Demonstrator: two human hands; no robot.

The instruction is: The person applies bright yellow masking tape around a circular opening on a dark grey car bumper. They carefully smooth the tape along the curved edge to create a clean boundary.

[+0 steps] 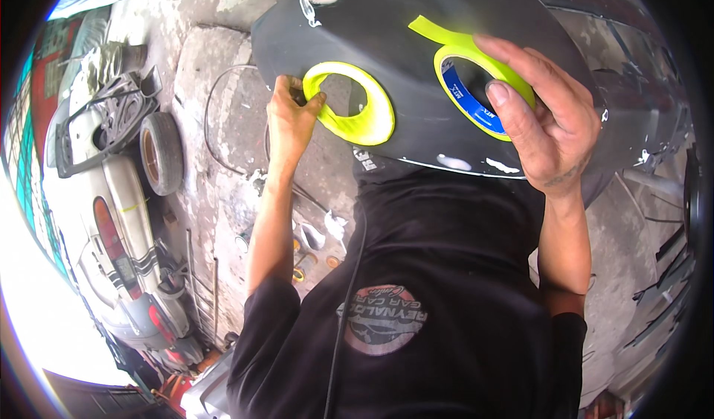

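Note:
A dark grey car bumper point(405, 95) lies across in front of my body, with bare pale patches and chips in its paint. Bright yellow masking tape covers the rim point(372, 125) of an oval opening in its left part, and the floor shows through. My left hand point(290, 119) is closed on the left side of this taped rim, thumb on top, other fingers partly hidden behind it. In my right hand point(556, 121) is a roll of yellow masking tape point(465, 103) with a blue inner core, held between thumb and fingers over the bumper. A loose tape tail point(428, 29) sticks out from the roll toward the upper left.
At the left, a tyre point(161, 153) stands beside a stripped car door panel point(111, 125) and several old bumpers with lights. A thin cable point(210, 121) curves over the stained concrete floor. Dark strips point(662, 285) lie at the right.

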